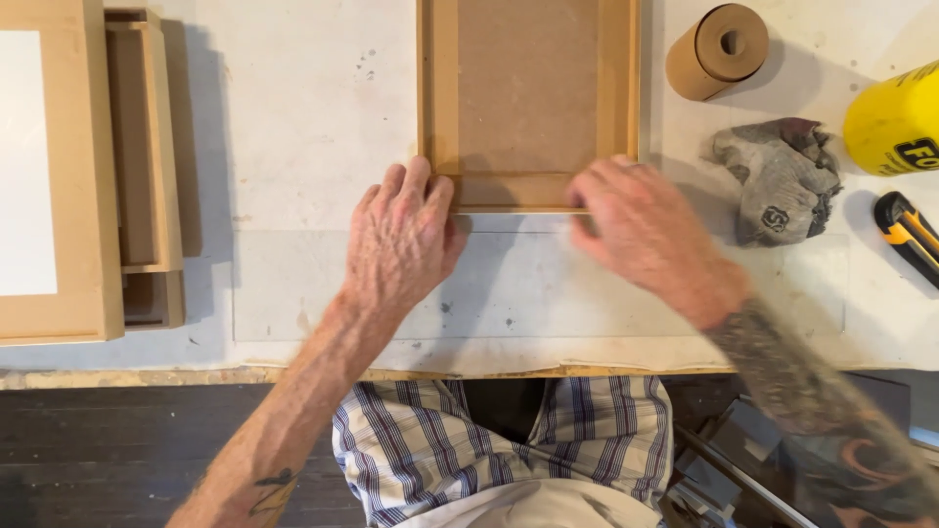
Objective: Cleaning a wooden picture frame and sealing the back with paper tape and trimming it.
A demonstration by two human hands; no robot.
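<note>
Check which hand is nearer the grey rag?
Right. The right hand sits at the frame's lower right corner, just left of the grey rag; the left hand is at the frame's lower left corner, farther away.

Frame (528,98) top — cropped; right hand (641,230) blurred

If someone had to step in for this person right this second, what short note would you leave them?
Left hand: flat on the near left corner of the wooden frame, pressing on it.
Right hand: blurred, fingers at the frame's near right edge; grip unclear.
The frame lies back side up on the white worktable.
On the right: paper tape roll, grey rag, yellow container, utility knife. On the left: stacked frames.
Done: backing board sits in the frame.
Left: no tape shows on it yet.
</note>
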